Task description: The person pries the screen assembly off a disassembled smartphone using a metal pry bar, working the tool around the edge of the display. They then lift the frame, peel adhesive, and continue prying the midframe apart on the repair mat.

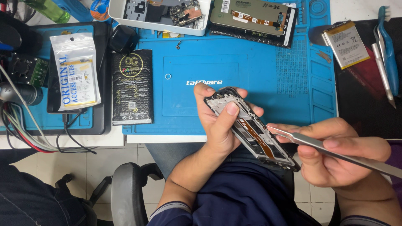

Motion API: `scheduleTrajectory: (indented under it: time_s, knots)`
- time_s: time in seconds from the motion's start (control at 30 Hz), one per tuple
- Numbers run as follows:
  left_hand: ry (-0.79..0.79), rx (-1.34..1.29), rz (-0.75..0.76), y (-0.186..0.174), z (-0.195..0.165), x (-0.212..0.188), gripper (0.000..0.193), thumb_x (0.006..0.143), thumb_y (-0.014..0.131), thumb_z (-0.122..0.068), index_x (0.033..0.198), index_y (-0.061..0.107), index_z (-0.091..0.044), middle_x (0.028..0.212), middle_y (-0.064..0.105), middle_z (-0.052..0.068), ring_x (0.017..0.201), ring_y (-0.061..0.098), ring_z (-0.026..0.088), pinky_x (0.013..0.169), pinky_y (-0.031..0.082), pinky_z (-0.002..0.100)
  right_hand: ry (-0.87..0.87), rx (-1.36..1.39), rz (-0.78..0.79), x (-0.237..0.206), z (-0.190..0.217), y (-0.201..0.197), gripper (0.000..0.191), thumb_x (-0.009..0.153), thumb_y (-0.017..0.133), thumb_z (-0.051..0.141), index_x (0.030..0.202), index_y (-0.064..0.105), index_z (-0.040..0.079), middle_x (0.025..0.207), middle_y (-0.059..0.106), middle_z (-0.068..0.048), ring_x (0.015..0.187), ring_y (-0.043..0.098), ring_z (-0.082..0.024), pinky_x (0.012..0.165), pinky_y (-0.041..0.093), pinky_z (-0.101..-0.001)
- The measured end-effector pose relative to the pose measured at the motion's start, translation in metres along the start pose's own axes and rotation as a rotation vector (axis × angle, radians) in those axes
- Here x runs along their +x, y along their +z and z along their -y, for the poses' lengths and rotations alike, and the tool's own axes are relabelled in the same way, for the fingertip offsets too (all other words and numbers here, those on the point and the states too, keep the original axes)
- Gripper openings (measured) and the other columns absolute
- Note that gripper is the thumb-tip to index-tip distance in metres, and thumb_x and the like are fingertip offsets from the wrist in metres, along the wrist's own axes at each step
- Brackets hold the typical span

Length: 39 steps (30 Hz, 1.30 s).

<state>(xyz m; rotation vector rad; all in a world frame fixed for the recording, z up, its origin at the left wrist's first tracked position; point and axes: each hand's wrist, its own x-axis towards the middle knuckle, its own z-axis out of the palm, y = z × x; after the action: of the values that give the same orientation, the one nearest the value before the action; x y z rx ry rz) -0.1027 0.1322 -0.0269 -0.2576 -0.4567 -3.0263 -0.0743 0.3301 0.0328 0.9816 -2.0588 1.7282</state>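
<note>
Nearest the camera, a dark blue garment [247, 196] over the lap fills the lower middle of the view, with both forearms rising from it. An opened phone frame [251, 127], black-edged with an orange flex ribbon along its inside, is held over the lap just off the near edge of the blue work mat [251, 71]. The left hand [217, 121] is clamped on the upper end of the frame, the thumb pressed on its face and the fingers wrapped behind it. Metal tweezers [331, 148] are gripped in the right hand [335, 155], thumb and fingers closed around the shaft, and the tips are brought to the right edge of the frame; whether they touch it cannot be told. The two hands are close together, joined only through the frame and the tool. On the mat, at its far edge, a white tray [161, 19] of phone parts is set beside a phone display panel [255, 21] lying face down. At the mat's left edge a black packet [132, 88] is laid flat, and further left a white and yellow accessory bag [77, 71] rests on a dark tablet-like slab. To the far right, off the mat, a phone battery [345, 44] and a blue-handled brush [387, 46] are seen, well apart from the hands.
</note>
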Motion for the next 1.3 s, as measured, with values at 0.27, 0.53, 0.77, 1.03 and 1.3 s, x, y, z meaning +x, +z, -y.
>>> scheduleTrajectory:
  time_s: [0.27,0.53,0.77,1.03,1.3]
  knots:
    - [0.078,0.048,-0.104,0.000,0.001,-0.001,0.043,0.104,0.062,0.003,0.128,0.035,-0.019,0.120,0.064,0.021,0.092,0.074,0.037,0.075,0.064,0.047,0.029,-0.002,-0.006,-0.012,-0.005,0.012,0.016,0.095,0.061,-0.007,0.105,0.048,-0.007,0.116,0.060,-0.022,0.125,0.064,-0.047,0.109,0.059,-0.0512]
    - [0.117,0.066,-0.158,0.000,0.004,0.001,0.044,0.104,0.063,0.003,0.131,0.036,-0.019,0.122,0.064,0.022,0.093,0.074,0.035,0.081,0.065,0.047,0.019,0.006,-0.064,-0.010,-0.019,0.022,0.021,0.094,0.060,-0.010,0.107,0.048,-0.001,0.110,0.062,-0.023,0.120,0.068,-0.042,0.104,0.060,-0.0525]
    - [0.152,0.066,-0.124,0.001,0.004,0.000,0.044,0.105,0.062,0.004,0.130,0.035,-0.020,0.123,0.063,0.022,0.095,0.075,0.036,0.081,0.065,0.047,0.164,0.369,-0.214,-0.005,-0.023,0.031,0.032,0.098,0.061,-0.006,0.118,0.039,0.007,0.103,0.065,-0.019,0.103,0.075,-0.027,0.103,0.063,-0.0521]
    - [0.012,0.458,0.139,0.017,-0.037,0.019,0.042,0.102,0.068,0.008,0.119,0.038,-0.015,0.110,0.071,0.022,0.109,0.072,0.033,0.091,0.061,0.040,0.105,0.189,-0.158,0.010,-0.021,-0.014,0.031,0.098,0.062,-0.003,0.117,0.040,0.006,0.100,0.064,-0.017,0.094,0.076,-0.022,0.093,0.064,-0.0504]
    - [0.030,0.773,0.264,0.019,-0.052,0.010,0.017,0.105,0.065,0.008,0.119,0.060,0.000,0.109,0.063,0.010,0.103,0.068,0.018,0.094,0.056,0.029,-0.068,0.228,-0.040,0.016,-0.036,-0.025,0.027,0.095,0.064,0.000,0.114,0.046,0.003,0.098,0.066,-0.018,0.095,0.078,-0.031,0.092,0.064,-0.0574]
